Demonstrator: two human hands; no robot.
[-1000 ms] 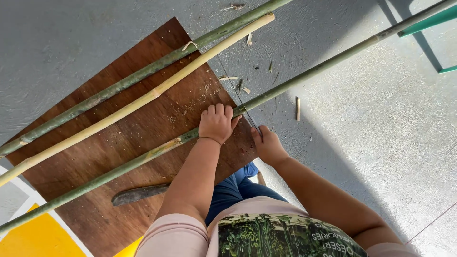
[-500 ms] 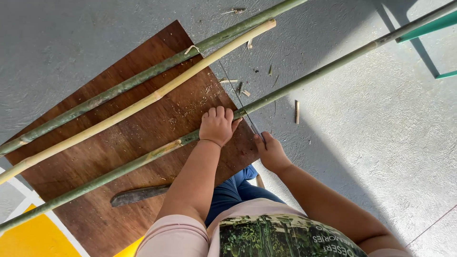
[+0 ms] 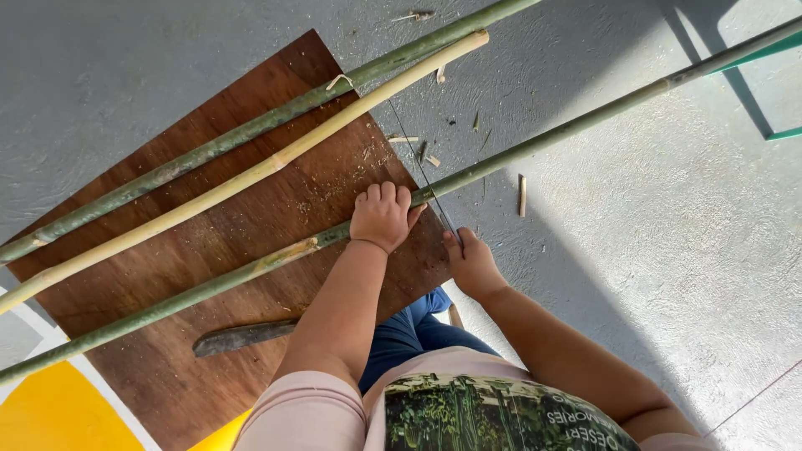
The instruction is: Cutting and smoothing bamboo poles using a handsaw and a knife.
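Note:
My left hand is closed over a long green bamboo pole and presses it down at the right edge of a brown wooden board. Just right of it, my right hand grips the handle end of a thin saw blade. The blade runs away from me and crosses the pole right beside my left hand. Sawdust lies on the board around the cut.
A second green pole and a pale yellow pole lie across the far side of the board. A dark knife rests on the board near my left arm. Bamboo chips dot the grey concrete floor. A teal frame stands at the top right.
My right hand has drawn back slightly toward my body with the saw. The left hand keeps its hold on the pole.

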